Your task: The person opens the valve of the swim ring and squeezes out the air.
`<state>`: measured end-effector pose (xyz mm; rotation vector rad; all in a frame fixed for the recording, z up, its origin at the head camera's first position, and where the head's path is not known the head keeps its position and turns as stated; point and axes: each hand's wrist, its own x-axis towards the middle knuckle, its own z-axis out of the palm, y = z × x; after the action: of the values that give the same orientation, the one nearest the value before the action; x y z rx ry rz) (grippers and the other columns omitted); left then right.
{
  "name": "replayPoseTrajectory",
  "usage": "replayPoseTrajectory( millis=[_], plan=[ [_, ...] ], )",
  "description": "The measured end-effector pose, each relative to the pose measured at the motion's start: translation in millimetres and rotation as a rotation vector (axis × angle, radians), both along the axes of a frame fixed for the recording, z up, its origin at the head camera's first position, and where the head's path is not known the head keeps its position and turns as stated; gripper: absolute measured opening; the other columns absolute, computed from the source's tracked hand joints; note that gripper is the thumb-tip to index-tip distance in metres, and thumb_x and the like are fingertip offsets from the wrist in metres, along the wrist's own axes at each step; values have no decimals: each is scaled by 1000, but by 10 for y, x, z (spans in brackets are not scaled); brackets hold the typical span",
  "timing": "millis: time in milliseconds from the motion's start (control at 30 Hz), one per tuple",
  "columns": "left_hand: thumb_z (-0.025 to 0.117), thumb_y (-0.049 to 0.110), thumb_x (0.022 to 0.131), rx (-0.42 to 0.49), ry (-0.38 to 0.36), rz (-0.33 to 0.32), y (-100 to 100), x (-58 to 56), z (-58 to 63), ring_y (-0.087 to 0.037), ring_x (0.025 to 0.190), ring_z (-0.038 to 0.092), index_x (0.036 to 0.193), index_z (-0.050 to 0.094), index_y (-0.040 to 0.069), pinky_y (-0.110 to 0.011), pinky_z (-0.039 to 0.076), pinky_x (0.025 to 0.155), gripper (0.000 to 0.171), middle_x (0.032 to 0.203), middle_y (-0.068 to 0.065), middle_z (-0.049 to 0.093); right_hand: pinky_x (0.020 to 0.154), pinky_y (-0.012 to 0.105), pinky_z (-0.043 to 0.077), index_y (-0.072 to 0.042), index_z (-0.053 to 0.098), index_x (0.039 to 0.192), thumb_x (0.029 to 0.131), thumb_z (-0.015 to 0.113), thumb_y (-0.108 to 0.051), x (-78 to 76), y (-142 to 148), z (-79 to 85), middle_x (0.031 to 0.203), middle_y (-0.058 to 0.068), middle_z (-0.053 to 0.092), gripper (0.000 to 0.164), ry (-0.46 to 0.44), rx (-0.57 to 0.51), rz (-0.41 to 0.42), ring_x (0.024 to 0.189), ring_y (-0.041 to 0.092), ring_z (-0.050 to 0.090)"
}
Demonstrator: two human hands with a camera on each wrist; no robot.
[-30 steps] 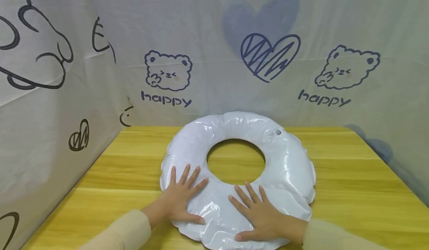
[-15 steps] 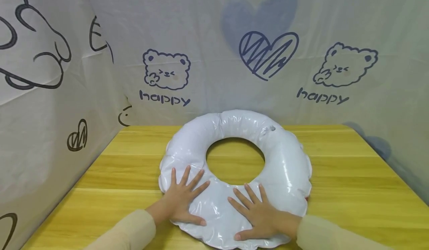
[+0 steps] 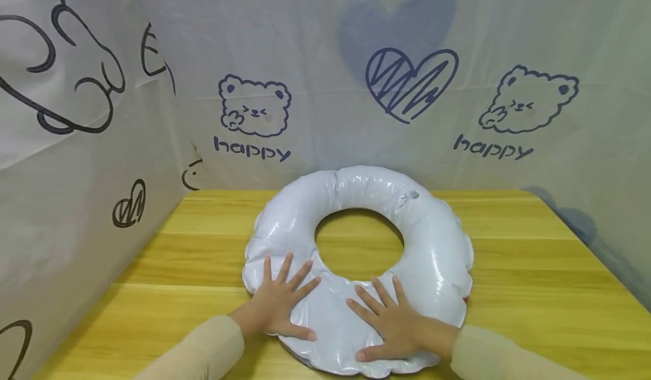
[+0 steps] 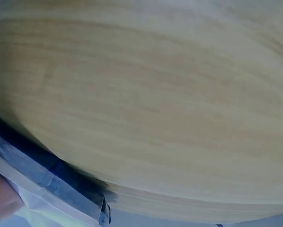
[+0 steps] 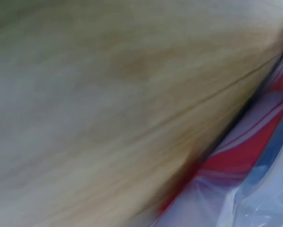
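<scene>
Left hand [image 3: 282,303] flat on a glossy white inflatable ring [image 3: 442,250], fingers straight and spread apart, thumb out toward the right hand [image 3: 394,326]. Right hand the same: palm down on the ring's near part, fingers apart, thumb pointing back toward the left. Ring lies on the wood-grain table [image 3: 539,289], under both hands; its round hole is just beyond them, between the 2 sets of fingertips and the far arc. Small valve [image 3: 413,194] beyond the right hand, on that far arc. Compared with 1.0 s ago: left hand a touch farther right, right hand nearly unmoved; valve slightly farther left, ring's right edge drawn in. Dark strip of underside now shows below the left thumb, plainer than 0.5 s ago. Red speck at the rim right of the right hand, visible 0.5 s ago too. Right wrist view: red-and-white underside [image 5: 243,156] close by that hand. Pale sleeve [image 3: 203,349] behind the left hand, another behind the right. Side cloth [image 3: 76,227] left of the left hand: drawings shifted rightward since 0.5 s ago. Back cloth [image 3: 325,125] beyond both hands: 2 bears, each over "happy".
</scene>
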<state>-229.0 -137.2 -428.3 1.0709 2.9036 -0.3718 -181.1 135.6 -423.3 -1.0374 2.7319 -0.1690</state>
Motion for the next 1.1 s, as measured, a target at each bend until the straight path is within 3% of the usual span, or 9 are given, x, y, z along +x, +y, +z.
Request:
replayPoseTrajectory(
  millis=[567, 900, 1100],
  plan=[
    [36, 85, 71, 75, -141, 31, -19, -44, -1, -48, 140, 6, 149, 19, 28, -77, 3, 98, 97, 157, -7, 14, 105, 68, -5, -20, 20, 149, 83, 42, -71, -34, 9, 27, 157, 11, 12, 86, -40, -22, -7, 141, 45, 5],
    [36, 81, 76, 169, -177, 42, -29, 55, 54, -51, 138, 9, 149, 20, 27, -77, 3, 97, 92, 156, -9, 14, 103, 70, 1, -22, 25, 148, 83, 42, -69, -33, 131, -37, 155, 13, 17, 82, 29, -95, 63, 140, 46, 10],
    [35, 75, 82, 241, -224, 87, 69, 184, 148, -53, 137, 10, 149, 19, 26, -78, 3, 97, 84, 156, -11, 14, 103, 70, -1, -26, 23, 148, 84, 44, -67, -78, 292, 10, 156, 11, 14, 78, -53, -81, 92, 141, 46, 6]
  ],
)
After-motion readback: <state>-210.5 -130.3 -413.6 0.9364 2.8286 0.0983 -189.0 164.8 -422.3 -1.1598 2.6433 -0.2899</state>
